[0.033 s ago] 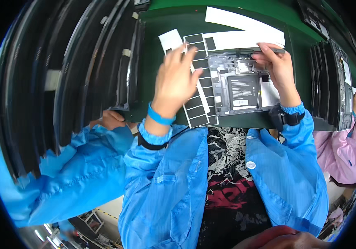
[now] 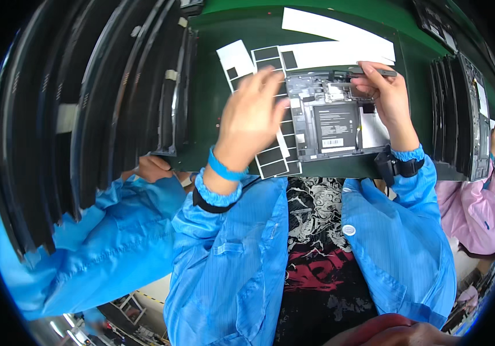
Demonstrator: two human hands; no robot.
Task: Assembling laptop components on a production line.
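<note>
My left hand hovers over strips of black rectangular stickers on white backing, its fingers apart, slightly blurred and holding nothing I can see. My right hand grips dark tweezers above the upper right part of an opened device chassis. A black labelled battery sits in the chassis, with a pale panel beside it. Another white sheet with a small black square lies beyond my left fingers.
A row of upright black panels rises on the left, with another person's hand at its lower end. More chassis stand upright on the right. White strips lie at the back of the green table. A pink sleeve is at far right.
My left hand has moved slightly right and toward me over the sticker strips, and its fingers have bent more. My right hand has barely moved, still gripping the tweezers.
</note>
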